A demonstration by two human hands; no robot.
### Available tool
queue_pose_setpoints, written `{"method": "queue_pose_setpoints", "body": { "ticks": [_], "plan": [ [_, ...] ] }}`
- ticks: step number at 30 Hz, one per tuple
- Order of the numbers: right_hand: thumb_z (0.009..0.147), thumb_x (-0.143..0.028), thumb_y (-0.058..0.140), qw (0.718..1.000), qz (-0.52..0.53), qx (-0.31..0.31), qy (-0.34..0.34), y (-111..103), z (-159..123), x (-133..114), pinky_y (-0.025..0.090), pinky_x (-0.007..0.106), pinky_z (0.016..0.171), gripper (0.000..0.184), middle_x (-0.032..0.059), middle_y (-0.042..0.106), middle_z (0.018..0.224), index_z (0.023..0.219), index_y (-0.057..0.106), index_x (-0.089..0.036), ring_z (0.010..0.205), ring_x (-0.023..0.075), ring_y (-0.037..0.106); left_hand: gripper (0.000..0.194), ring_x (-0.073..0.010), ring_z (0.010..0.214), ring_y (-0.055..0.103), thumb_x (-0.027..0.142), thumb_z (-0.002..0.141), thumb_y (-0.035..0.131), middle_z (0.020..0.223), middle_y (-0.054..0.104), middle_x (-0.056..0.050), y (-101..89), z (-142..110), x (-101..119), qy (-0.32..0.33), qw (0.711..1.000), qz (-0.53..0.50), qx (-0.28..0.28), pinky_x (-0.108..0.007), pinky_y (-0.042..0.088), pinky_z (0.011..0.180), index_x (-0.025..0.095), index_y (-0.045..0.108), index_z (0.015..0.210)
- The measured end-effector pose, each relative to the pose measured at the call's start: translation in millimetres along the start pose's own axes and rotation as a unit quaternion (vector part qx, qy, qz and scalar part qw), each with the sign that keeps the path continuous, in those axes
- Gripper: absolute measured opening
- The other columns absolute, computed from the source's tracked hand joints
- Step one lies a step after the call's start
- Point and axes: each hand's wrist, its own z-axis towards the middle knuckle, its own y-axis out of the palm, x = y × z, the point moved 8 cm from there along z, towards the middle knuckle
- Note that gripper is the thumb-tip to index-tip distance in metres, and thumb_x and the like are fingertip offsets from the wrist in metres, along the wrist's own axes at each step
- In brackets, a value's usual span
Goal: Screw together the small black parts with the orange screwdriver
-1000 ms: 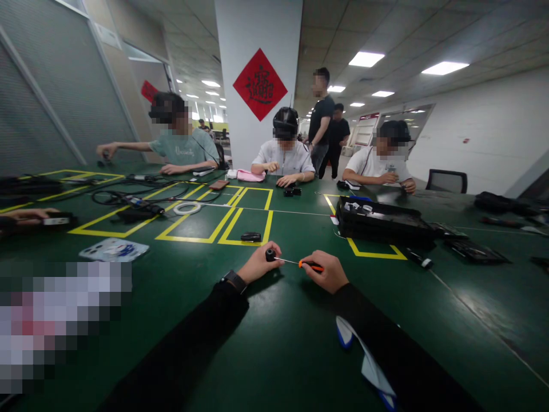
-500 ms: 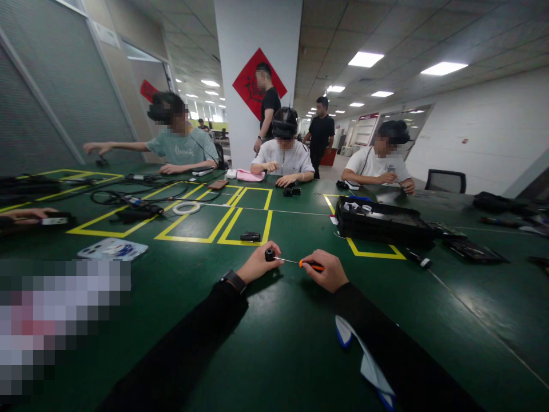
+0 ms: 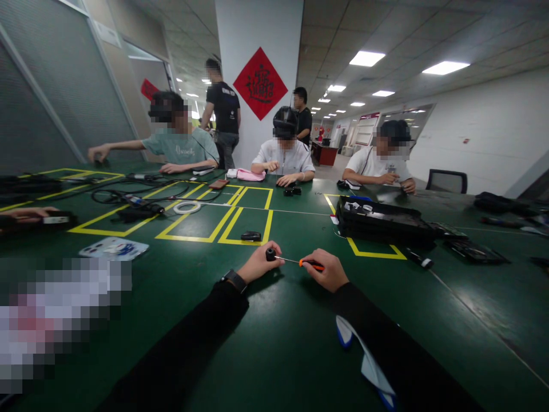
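In the head view, my left hand (image 3: 259, 263) is closed around a small black cylindrical part (image 3: 270, 254) above the green table (image 3: 283, 337). My right hand (image 3: 328, 270) grips a screwdriver (image 3: 316, 265) with an orange and black handle. Its thin metal shaft points left and reaches the black part at my left fingertips. Whether the tip sits inside the part is too small to tell. Just beyond my left hand, a second small black piece (image 3: 251, 236) lies within a yellow tape outline.
A black tray (image 3: 381, 226) with small parts stands at the right. Cables, a white ring-shaped coil (image 3: 187, 208) and a patterned flat case (image 3: 114, 249) lie at the left. A white and blue object (image 3: 371, 366) lies beside my right forearm. Several people sit across the table.
My hands, the black part and the screwdriver hold nearly the same position. Behind the table, two standing people have walked to the left.
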Motion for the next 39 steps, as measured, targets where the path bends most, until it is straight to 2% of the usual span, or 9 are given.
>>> {"method": "queue_pose_setpoints", "body": {
  "ticks": [7, 14, 21, 24, 27, 29, 39],
  "plan": [
    [0.08, -0.024, 0.051, 0.999, 0.036, -0.013, 0.011, 5, 1, 7, 0.041, 0.03, 0.074, 0.015, 0.0047, 0.058, 0.085, 0.092, 0.059, -0.02, 0.08, 0.0165, 0.052, 0.026, -0.0107, 0.065, 0.051, 0.029, 0.064, 0.064, 0.07, 0.054, 0.002, 1.7, 0, 2, -0.005, 0.999, -0.029, -0.013, -0.024, 0.039, 0.065, 0.016, 0.051, 0.083],
    [0.078, -0.02, 0.053, 0.996, 0.076, -0.039, 0.024, 15, 1, 14, 0.043, 0.03, 0.076, 0.017, 0.0045, 0.054, 0.09, 0.095, 0.058, -0.019, 0.082, 0.0154, 0.053, 0.033, -0.0108, 0.065, 0.051, 0.036, 0.061, 0.067, 0.07, 0.054, 0.002, 2.5, -1, 5, -0.011, 0.999, -0.042, -0.012, -0.025, 0.041, 0.065, 0.016, 0.051, 0.082],
    [0.074, -0.02, 0.058, 0.993, 0.111, -0.024, 0.045, 20, 1, 21, 0.043, 0.031, 0.077, 0.028, 0.0034, 0.054, 0.088, 0.102, 0.055, -0.02, 0.08, 0.0146, 0.052, 0.027, -0.0111, 0.065, 0.05, 0.041, 0.07, 0.057, 0.074, 0.055, 0.0, -0.7, -2, 3, -0.022, 0.999, -0.026, 0.012, -0.024, 0.041, 0.062, 0.017, 0.053, 0.081],
    [0.076, -0.023, 0.056, 0.993, 0.096, -0.03, 0.057, 23, 1, 26, 0.042, 0.031, 0.078, 0.025, 0.0042, 0.055, 0.09, 0.101, 0.056, -0.019, 0.083, 0.015, 0.052, 0.025, -0.0116, 0.068, 0.05, 0.039, 0.07, 0.057, 0.076, 0.056, 0.0, -1.3, -2, 4, -0.016, 1.0, -0.024, 0.012, -0.024, 0.041, 0.064, 0.017, 0.054, 0.08],
    [0.08, -0.024, 0.051, 0.996, 0.056, -0.037, 0.057, 25, 1, 29, 0.04, 0.032, 0.077, 0.014, 0.0045, 0.057, 0.085, 0.088, 0.061, -0.018, 0.083, 0.0158, 0.05, 0.023, -0.0119, 0.069, 0.05, 0.037, 0.07, 0.058, 0.076, 0.056, 0.0, -1.7, -1, 5, -0.013, 1.0, -0.023, 0.013, -0.025, 0.041, 0.066, 0.017, 0.054, 0.08],
    [0.081, -0.024, 0.049, 0.997, 0.04, -0.041, 0.048, 26, 1, 30, 0.039, 0.032, 0.076, 0.015, 0.0044, 0.057, 0.082, 0.082, 0.062, -0.018, 0.082, 0.0159, 0.05, 0.023, -0.0121, 0.069, 0.05, 0.037, 0.069, 0.058, 0.076, 0.056, 0.0, -1.7, -1, 5, -0.014, 1.0, -0.023, 0.014, -0.025, 0.041, 0.066, 0.017, 0.054, 0.079],
    [0.081, -0.025, 0.05, 0.997, 0.046, -0.043, 0.041, 27, 1, 30, 0.039, 0.031, 0.076, 0.013, 0.0043, 0.056, 0.085, 0.088, 0.059, -0.018, 0.082, 0.0162, 0.049, 0.023, -0.0117, 0.069, 0.051, 0.038, 0.07, 0.057, 0.076, 0.056, 0.0, -1.1, -1, 3, -0.011, 1.0, -0.025, 0.014, -0.024, 0.041, 0.065, 0.017, 0.054, 0.08]
  ]
}}
